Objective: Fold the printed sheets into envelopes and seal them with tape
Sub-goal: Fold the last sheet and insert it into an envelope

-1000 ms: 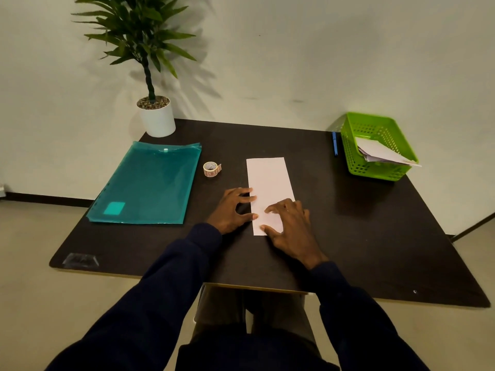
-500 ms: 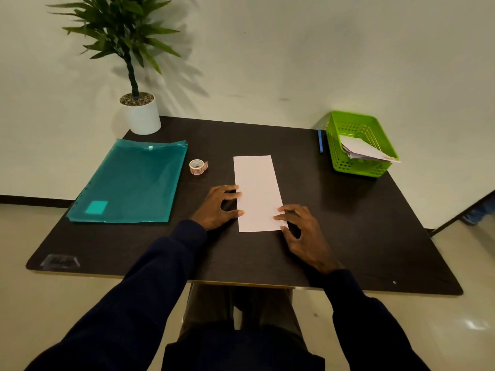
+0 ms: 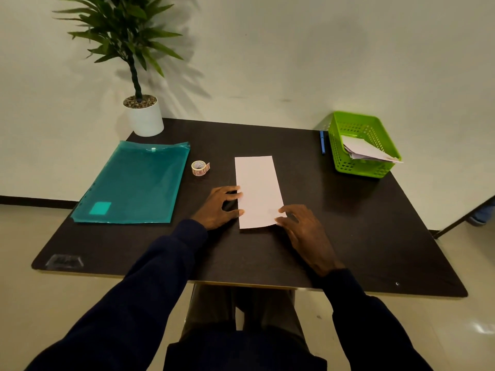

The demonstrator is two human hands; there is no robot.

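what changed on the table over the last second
The right hand slid off the top of the folded sheet to its lower right edge, touching the corner there. The left hand stayed at the sheet's left edge. The sheet, tape roll, folder and basket have not moved.

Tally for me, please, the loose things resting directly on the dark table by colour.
White: 2, folded paper sheet, round plant pot
Teal: 1, flat plastic folder
Green: 1, slotted plastic basket
Blue: 1, pen
Pinkish: 1, small tape roll
Total: 6
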